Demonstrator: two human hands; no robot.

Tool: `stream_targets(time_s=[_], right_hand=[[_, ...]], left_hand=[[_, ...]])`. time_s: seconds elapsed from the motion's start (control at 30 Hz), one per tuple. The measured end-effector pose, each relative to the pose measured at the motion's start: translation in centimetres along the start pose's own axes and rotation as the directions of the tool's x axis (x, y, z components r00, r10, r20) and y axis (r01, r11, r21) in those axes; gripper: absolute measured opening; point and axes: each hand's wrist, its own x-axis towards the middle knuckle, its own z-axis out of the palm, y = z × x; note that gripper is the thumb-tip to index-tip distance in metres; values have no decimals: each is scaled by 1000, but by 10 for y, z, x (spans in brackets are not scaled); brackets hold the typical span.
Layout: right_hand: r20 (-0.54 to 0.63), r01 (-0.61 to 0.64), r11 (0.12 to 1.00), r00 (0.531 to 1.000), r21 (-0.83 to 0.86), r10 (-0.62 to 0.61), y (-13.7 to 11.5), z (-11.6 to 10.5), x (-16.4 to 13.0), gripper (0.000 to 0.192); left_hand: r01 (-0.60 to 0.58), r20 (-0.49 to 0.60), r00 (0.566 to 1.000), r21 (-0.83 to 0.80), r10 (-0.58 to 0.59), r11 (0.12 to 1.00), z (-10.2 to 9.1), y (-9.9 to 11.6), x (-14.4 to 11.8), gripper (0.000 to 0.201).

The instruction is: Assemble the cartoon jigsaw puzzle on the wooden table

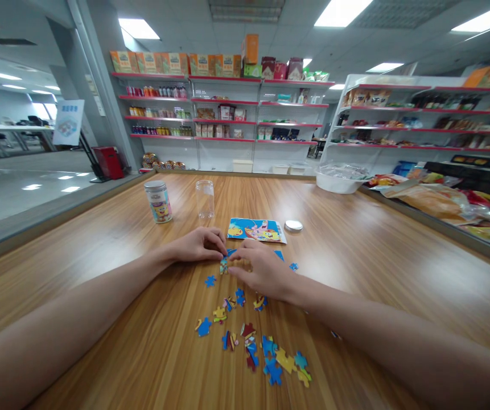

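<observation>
At the bottom centre of the frame, loose puzzle pieces (273, 371) lie scattered on the wooden table (142, 353), a yellow piece (285, 360) among the blue ones. They look thin, light and fairly stiff, probably card, so the knobs could bend or fray if squeezed; flat on the smooth top they would likely slide, and the best hold is a pinch across opposite edges. Mid-frame, the right hand (266, 267) has thumb and forefinger spread with a gap between them, tips next to a small patterned piece (223, 266) — whether they grip it, I cannot tell. The left hand (200, 245) curls its fingers down just beside that piece, their hold also unclear. Partly hidden behind the right hand is a blue section (279, 254), which might come apart if lifted by one end. Beyond lie a picture card (256, 229) and a round lid (293, 226) — then, left of centre, a printed can (158, 202) and a clear jar (205, 199).
</observation>
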Motion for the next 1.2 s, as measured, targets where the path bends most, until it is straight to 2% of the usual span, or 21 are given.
stream_targets(time_s=[0.13, 0.23, 0.53, 0.73, 0.8, 0.9, 0.97, 1.07, 1.1, 1.2], right_hand=[[139, 33, 999, 990, -25, -29, 2, -1, 18, 11], [182, 0, 999, 983, -43, 8, 0, 2, 23, 8], [141, -122, 992, 983, 21, 117, -6, 8, 15, 6], [35, -78, 994, 997, 80, 75, -1, 16, 12, 7], [-17, -55, 994, 998, 100, 57, 3, 12, 14, 2], [-42, -122, 992, 992, 30, 123, 11, -7, 19, 12], [51, -205, 971, 976, -121, 213, 15, -24, 22, 11], [256, -187, 930, 927, -316, 273, 17, -44, 24, 29], [314, -165, 926, 908, -340, 277, 17, -48, 24, 29], [424, -139, 920, 855, -367, 299, 12, -53, 24, 10]], left_hand=[[8, 18, 1000, 34, -9, 999, 1, 0, 0, 25], [29, 18, 999, 43, -29, 999, 1, 1, 0, 28], [42, 15, 999, 67, -43, 997, 2, 3, 0, 27], [30, 35, 999, 46, -32, 998, 2, 6, -1, 27], [21, 29, 999, 22, -22, 1000, 2, 6, -1, 26], [22, -16, 1000, -1, -22, 1000, 3, 7, -2, 30], [18, -21, 1000, 39, -17, 999, 4, 8, -1, 35], [-15, 33, 999, 144, 10, 990, 5, 10, 0, 36], [-27, 45, 999, 166, 20, 986, 6, 10, 0, 36], [-44, 55, 998, 176, 35, 983, 6, 10, 0, 35]])
